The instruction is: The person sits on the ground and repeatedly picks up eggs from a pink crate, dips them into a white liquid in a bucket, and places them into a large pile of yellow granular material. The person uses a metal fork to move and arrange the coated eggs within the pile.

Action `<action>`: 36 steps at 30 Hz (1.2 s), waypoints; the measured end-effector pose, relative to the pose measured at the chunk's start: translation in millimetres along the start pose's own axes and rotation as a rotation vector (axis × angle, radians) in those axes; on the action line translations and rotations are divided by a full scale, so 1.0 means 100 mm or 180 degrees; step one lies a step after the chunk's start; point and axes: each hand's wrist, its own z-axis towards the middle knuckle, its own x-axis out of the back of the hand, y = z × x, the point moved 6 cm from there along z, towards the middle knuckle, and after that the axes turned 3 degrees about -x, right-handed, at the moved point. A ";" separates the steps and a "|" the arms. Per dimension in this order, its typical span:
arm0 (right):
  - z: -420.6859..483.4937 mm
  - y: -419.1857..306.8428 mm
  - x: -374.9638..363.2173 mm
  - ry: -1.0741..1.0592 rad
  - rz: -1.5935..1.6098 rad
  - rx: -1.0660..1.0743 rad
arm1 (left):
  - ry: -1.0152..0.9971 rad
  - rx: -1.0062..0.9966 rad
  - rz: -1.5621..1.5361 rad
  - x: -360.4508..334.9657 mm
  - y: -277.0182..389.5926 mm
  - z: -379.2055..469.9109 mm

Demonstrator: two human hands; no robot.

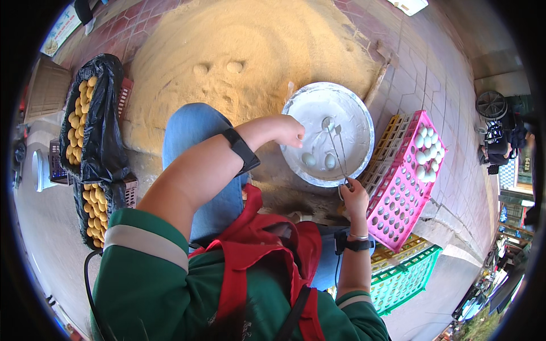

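My right hand [356, 198] grips the handles of long thin metal tongs [342, 155] at the near rim of a round basin [370, 128]. The tongs' spoon-like ends rest in white-grey paste inside the basin. Nearer me in the paste lie a coated egg [308, 160] and another egg [329, 161]. Over the basin's left rim hovers my left hand [291, 131], fingers curled. Its palm side is hidden, so I cannot tell whether it holds anything. Beyond it, a powder-coated egg [234, 67] and a second coated lump [200, 69] sit on a wide bed of yellow-brown powder [273, 38].
To the right, a pink perforated egg tray [394, 204] on stacked crates carries several pale eggs [426, 147]. A green crate [405, 279] stands nearer me. At left, black-lined crates [102, 115] hold many brown-coated eggs [79, 123]. A person [507, 140] is far right.
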 end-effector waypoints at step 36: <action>-0.01 -0.54 -0.28 0.0098 -0.0492 0.0486 | -0.0029 -0.0008 0.0063 -0.02 -0.02 0.03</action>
